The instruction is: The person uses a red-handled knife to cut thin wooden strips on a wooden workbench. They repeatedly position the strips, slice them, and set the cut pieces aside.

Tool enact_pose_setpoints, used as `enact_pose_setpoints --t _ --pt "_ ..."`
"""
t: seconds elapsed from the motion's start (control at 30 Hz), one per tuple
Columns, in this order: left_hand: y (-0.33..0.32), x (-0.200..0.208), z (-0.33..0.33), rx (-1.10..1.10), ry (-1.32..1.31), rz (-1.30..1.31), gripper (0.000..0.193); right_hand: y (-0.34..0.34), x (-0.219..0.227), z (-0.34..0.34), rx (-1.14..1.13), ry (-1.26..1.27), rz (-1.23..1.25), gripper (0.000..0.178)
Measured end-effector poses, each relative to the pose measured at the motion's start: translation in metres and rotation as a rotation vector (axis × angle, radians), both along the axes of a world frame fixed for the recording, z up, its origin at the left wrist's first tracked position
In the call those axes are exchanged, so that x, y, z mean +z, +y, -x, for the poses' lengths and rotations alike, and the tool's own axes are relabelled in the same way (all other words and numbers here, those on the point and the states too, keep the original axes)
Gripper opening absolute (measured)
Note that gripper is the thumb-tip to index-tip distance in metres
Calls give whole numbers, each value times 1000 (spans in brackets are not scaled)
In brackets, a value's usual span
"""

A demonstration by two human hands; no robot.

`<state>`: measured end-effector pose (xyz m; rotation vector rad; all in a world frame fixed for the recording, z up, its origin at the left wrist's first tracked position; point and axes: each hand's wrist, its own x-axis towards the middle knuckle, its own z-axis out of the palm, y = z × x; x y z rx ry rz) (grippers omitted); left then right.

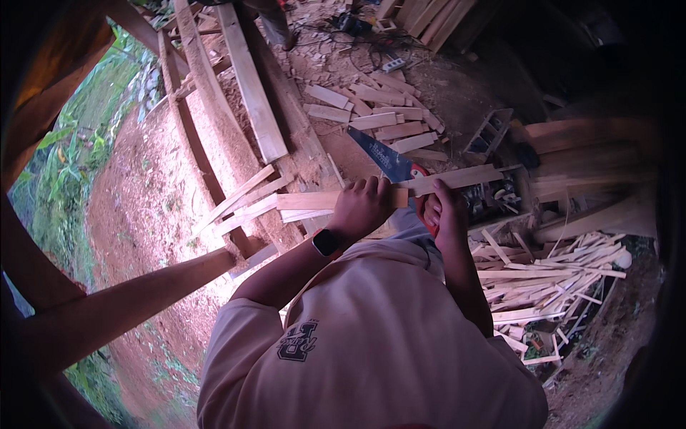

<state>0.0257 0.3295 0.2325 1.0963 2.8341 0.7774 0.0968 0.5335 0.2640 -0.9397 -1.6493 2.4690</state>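
Observation:
My left hand (363, 209), with a watch on its wrist, is closed around a flat wooden strip (307, 201) lying crosswise in front of my body. Fingers of my right hand (450, 213) wrap the red handle of a handsaw (380, 152), whose dark blade points up and to the left. The right thumb also presses on a paler wooden piece (464, 177) that reaches to the right. Its left end meets or overlaps the strip near my left hand; the exact contact is hidden. Several thin strips (246, 201) lie beside the left hand on sawdust-covered timber.
Long planks (250, 89) run away at the upper left. Cut boards (396, 118) lie on the ground ahead, near a power strip (393, 65) and cables. Offcuts (550, 279) are heaped at the right. A wooden beam (143, 304) crosses the left side. A person's leg (277, 25) shows at the top.

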Motion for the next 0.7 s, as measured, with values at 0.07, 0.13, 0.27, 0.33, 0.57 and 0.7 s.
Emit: enact_pose_setpoints --t 0.07,0.13,0.27,0.33,0.57,0.7 --pt "-8 -5 0 -5 -23 -71 54 -3 -4 1 38 4 -81 26" --pt "-23 -10 0 16 -124 -4 62 -2 -14 0 62 -40 -105 27" --pt "-67 -25 6 139 -172 49 68 0 -14 -2 -7 -34 -116 24" --pt "-94 -33 9 257 -187 76 68 10 -11 -3 -44 -92 -177 24" --pt "-198 -99 28 377 -168 388 75 57 -4 -9 -89 1 -272 26" --pt "-228 -127 27 389 -133 433 81 49 14 -6 -140 -17 -307 25"
